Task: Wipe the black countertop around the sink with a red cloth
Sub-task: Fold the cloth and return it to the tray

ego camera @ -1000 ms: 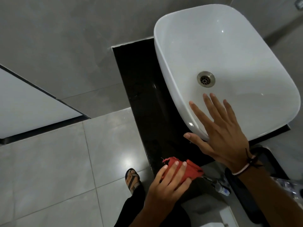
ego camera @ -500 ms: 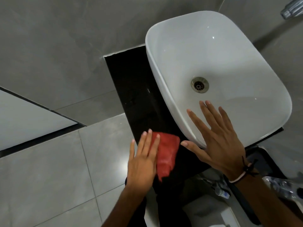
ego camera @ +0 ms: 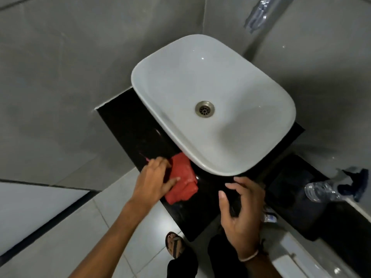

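A folded red cloth [ego camera: 183,178] lies on the black countertop [ego camera: 130,125], tucked against the lower left edge of the white sink [ego camera: 251,93]. My left hand [ego camera: 153,182] presses on the cloth's left side, fingers curled over it. My right hand [ego camera: 242,213] hovers above the counter's front edge, just below the sink's near rim, fingers loosely spread and holding nothing. The counter shows as a dark strip left of and in front of the basin; the sink hides the rest.
A plastic water bottle [ego camera: 321,190] and a dark object sit on a ledge at the right. A small tube [ego camera: 270,217] lies near my right hand. Grey wall tiles surround the counter; my sandalled foot [ego camera: 174,244] stands on the floor below.
My right hand has come off the sink rim and pulled back over the counter's front. My left hand slid the cloth further along the counter against the basin. The view has shifted.
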A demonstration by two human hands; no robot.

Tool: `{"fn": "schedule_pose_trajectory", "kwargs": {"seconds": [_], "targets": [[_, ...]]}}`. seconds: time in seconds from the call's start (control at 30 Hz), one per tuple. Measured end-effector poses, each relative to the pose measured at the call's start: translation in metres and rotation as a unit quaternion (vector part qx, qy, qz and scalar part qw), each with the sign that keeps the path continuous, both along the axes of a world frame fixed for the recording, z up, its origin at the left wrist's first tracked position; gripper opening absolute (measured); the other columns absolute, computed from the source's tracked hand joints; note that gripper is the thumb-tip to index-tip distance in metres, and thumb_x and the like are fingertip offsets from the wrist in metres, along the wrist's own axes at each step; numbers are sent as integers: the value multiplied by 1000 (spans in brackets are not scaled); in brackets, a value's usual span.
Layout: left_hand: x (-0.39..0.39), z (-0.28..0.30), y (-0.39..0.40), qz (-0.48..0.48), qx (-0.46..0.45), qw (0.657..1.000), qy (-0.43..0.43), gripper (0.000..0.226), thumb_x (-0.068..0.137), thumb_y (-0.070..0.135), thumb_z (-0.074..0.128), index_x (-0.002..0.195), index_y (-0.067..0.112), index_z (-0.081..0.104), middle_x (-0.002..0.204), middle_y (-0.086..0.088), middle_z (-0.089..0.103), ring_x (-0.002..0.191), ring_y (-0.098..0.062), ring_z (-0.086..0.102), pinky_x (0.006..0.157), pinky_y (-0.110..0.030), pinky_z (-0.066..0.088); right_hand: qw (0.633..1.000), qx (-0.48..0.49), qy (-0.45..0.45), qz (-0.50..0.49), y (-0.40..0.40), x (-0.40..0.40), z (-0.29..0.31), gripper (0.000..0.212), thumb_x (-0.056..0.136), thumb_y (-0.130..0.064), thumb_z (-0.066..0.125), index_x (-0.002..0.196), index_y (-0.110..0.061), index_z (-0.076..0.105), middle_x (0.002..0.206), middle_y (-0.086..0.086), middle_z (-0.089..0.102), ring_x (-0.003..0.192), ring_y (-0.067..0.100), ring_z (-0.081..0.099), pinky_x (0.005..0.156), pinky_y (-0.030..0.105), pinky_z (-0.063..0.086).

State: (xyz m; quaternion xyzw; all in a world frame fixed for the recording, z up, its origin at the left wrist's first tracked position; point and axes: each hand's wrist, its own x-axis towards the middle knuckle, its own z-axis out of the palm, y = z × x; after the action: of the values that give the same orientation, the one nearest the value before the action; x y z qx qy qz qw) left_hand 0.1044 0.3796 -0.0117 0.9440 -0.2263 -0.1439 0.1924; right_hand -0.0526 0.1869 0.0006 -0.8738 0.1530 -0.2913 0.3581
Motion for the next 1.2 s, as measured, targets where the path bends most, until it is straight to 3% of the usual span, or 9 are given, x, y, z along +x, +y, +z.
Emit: {"fn": "schedule_pose_trajectory", "kwargs": {"seconds": [0.1, 0.2, 0.33, 0.47, 0.57, 0.63, 0.73, 0.87, 1.2], "targets": [[-51, 4, -19, 47, -28, 997, 47, 54, 76, 57, 72, 115, 24, 51, 113, 1, 63, 102, -22, 62, 83, -40, 55, 954, 267, 126, -60, 13, -25, -21, 25, 90, -45, 69, 111, -33, 62, 115, -4, 64, 110, 11, 62, 92, 17, 48], [-91, 2, -53, 71, -3, 991, 110, 67, 74, 66, 68, 123, 30, 40, 121, 4, 62, 107, -22, 65, 84, -42, 57, 808, 558, 169, -83, 15, -38, -38, 44, 74, -60, 75, 112, -40, 68, 118, -3, 73, 107, 4, 70, 82, 16, 56], [-134, 4, -102, 28, 31, 991, 126, 64, 82, 61, 62, 131, 28, 37, 127, 2, 57, 108, -25, 65, 87, -44, 56, 717, 653, 164, -182, 2, -60, -58, 69, 69, -56, 84, 130, -35, 59, 126, 5, 69, 113, 28, 70, 96, 49, 58], [-153, 5, -143, 7, -109, 974, 200, 59, 80, 55, 70, 126, 22, 51, 106, 3, 68, 90, -16, 70, 80, -35, 59, 677, 686, 85, -252, -47, -92, -63, 52, 67, -29, 83, 116, -20, 69, 118, 19, 73, 92, 28, 76, 65, 35, 62], [-148, -8, -185, 44, -172, 942, 283, 53, 81, 23, 79, 128, 15, 56, 88, 6, 69, 77, -4, 69, 82, -24, 58, 660, 696, 68, -274, -96, -103, -66, 43, 83, 1, 68, 125, -9, 64, 117, 24, 70, 95, 37, 71, 76, 45, 62], [-137, -23, -222, 57, -171, 918, 353, 38, 83, 6, 76, 119, 3, 64, 90, -7, 71, 83, -18, 67, 94, -42, 57, 669, 685, 78, -278, -131, -105, -71, 44, 84, 9, 60, 127, -2, 61, 116, 27, 67, 102, 42, 66, 91, 58, 54], [-114, -43, -274, 103, -191, 876, 430, 25, 83, -7, 71, 107, -14, 65, 100, -19, 67, 92, -26, 61, 95, -44, 54, 691, 674, 72, -253, -172, -92, -73, 32, 82, 15, 55, 106, -3, 69, 97, 21, 72, 88, 37, 68, 80, 50, 59], [-95, -64, -328, 110, -160, 897, 398, 8, 83, -6, 71, 90, -2, 69, 94, -16, 63, 85, -23, 59, 66, -24, 49, 700, 641, 108, -296, -213, -66, -88, 35, 84, 11, 61, 117, 0, 66, 113, 27, 70, 102, 42, 67, 90, 53, 58], [-95, -64, -349, 30, -119, 925, 360, 37, 87, -18, 47, 122, -14, 60, 125, -34, 64, 119, -46, 60, 109, -51, 45, 781, 446, 236, -366, -223, -62, -77, 38, 82, -3, 65, 119, -9, 69, 116, 19, 72, 112, 37, 66, 101, 42, 53]]}}
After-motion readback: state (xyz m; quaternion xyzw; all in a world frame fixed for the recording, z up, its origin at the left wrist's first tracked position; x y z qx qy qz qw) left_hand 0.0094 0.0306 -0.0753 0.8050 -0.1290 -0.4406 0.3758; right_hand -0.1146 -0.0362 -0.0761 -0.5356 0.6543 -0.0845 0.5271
